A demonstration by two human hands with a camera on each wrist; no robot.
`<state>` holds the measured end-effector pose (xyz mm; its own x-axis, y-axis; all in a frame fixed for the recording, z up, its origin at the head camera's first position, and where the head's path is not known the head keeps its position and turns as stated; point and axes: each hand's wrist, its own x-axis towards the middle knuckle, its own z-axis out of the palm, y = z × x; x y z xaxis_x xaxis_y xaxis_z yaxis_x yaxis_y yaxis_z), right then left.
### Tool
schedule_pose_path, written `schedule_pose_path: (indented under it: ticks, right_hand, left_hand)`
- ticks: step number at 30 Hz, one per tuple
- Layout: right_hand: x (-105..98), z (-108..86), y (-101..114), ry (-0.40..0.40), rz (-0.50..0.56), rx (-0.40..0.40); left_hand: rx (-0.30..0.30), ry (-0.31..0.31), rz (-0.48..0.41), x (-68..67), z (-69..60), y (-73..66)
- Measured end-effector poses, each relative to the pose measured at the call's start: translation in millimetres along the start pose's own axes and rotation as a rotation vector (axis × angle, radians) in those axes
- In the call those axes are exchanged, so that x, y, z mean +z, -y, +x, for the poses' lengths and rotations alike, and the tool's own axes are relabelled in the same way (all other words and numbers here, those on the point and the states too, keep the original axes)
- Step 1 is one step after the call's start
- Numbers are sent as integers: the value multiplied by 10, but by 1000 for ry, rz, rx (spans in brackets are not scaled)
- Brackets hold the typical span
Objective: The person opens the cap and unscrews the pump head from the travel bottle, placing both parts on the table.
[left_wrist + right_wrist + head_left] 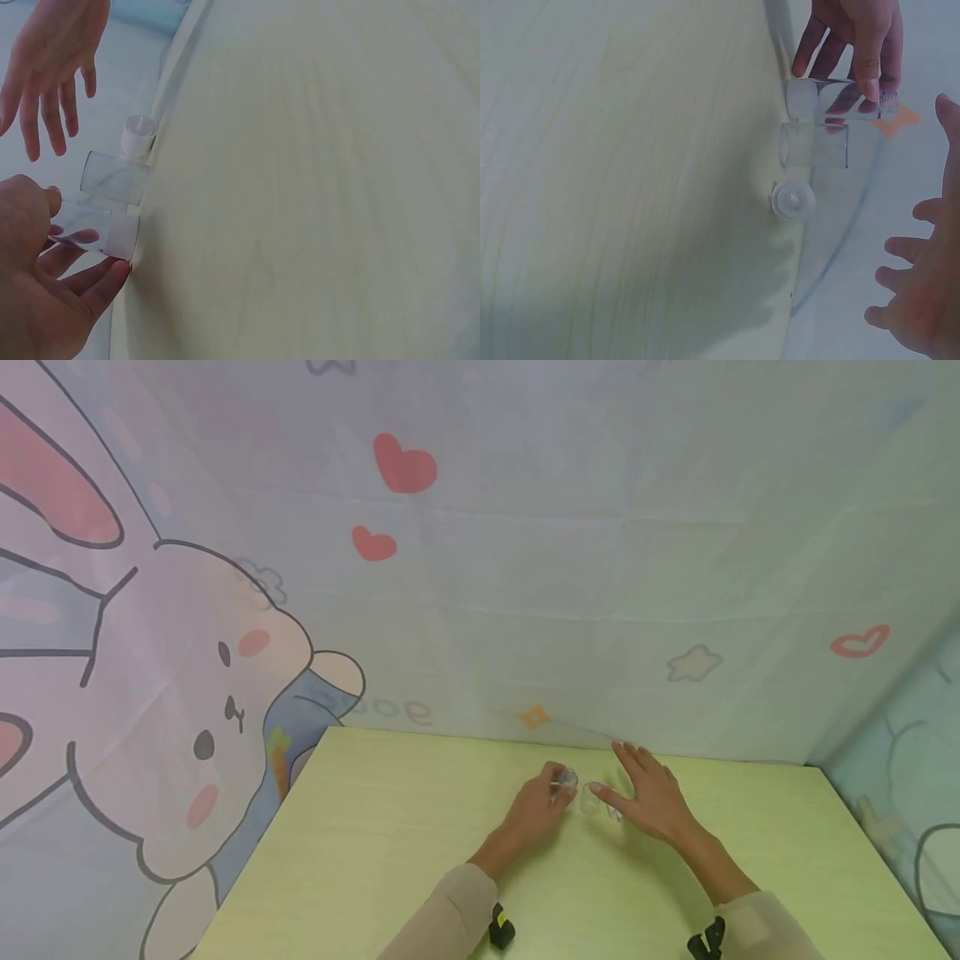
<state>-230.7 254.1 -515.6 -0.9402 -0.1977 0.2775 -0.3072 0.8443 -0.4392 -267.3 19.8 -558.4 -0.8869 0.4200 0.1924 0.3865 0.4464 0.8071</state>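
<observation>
My left hand (534, 806) grips a clear, upright cylindrical container (804, 99) with a frosted white lower part and a ridged clear top; its base is on or just above the table. Beside it stands a clear, open-topped cup (815, 146), with a small gap between them in the right wrist view. A small white plastic piece (793, 199), round and cap-like, sits on the cup's other side. My right hand (656, 802) is raised near the cup and the white piece, fingers extended and spread, holding nothing.
The pale yellow-green table (360, 835) meets a hanging cloth backdrop (525, 610) just beyond the hands. A cartoon rabbit, hearts and stars are printed on the cloth. Another patterned cloth (915, 777) borders the table's right edge.
</observation>
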Motion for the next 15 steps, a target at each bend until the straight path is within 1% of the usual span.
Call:
schedule_pose_path:
  ticks: [9,12,15]
  right_hand:
    - [-9,23,19,8,-6,-10]
    - [-16,28,38,4,-8,-17]
    - [-31,35,62,2,-13,-20]
  left_hand:
    - [21,59,81,-53,-2,-2]
    - [33,76,123,-89,-4,-24]
    - [42,98,159,-150,-15,-77]
